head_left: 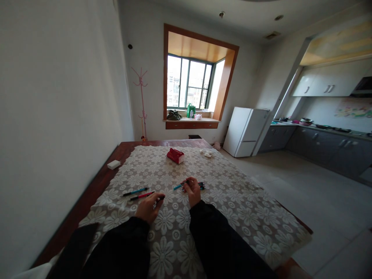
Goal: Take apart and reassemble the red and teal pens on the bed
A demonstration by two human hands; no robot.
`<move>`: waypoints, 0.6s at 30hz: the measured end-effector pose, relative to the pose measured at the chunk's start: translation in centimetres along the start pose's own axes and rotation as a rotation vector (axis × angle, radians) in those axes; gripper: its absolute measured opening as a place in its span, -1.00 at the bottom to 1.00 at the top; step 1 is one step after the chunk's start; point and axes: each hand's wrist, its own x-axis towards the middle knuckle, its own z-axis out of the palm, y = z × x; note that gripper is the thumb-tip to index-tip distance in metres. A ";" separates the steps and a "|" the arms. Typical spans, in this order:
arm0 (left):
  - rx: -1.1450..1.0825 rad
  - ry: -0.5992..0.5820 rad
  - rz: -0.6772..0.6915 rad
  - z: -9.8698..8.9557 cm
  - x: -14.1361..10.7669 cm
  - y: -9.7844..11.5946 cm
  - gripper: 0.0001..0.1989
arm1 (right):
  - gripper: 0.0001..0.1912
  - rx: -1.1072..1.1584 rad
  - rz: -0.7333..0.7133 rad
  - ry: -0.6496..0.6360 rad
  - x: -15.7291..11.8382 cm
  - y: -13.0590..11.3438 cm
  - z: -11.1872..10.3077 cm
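This side of the red packet [175, 155], fingers of the right hand [192, 191] pinch a blue pen [177, 186], probably light and stiff, best held mid-barrel; the left hand [148, 207] grips unclearly, contents indiscernible.

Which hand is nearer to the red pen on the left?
Left. The left hand is close to the right end of the red pen; the right hand is farther off, to its right, holding a blue pen.

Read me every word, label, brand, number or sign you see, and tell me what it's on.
No text can be read anywhere.
Red packet: any print is too blurred.
Blue pen in the right hand: too small to read any marking.
Red pen: likewise too small.
Green item by the window: too small.
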 end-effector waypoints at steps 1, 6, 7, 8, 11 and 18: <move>-0.003 0.000 0.002 0.0 0.0 0.0 -0.77 | -0.75 -0.021 -0.005 -0.012 -0.1 0.0 0.0; 0.002 0.008 0.010 -0.1 0.0 0.1 -0.77 | -0.79 -0.206 -0.078 -0.096 -0.5 -0.3 0.3; 0.008 0.012 0.014 -0.1 0.0 0.2 -0.77 | -0.80 -0.237 -0.089 -0.113 -0.6 -0.3 0.3; 0.014 0.017 0.018 -0.1 0.0 0.2 -0.77 | -0.81 -0.258 -0.095 -0.127 -0.7 -0.3 0.3; 0.014 0.016 0.020 0.0 0.0 0.1 -0.77 | -0.83 -0.289 -0.096 -0.172 -1.0 -0.4 0.5; -0.018 0.036 0.024 0.4 0.0 -0.4 -0.79 | -0.87 -0.366 -0.068 -0.287 -1.3 -0.6 0.7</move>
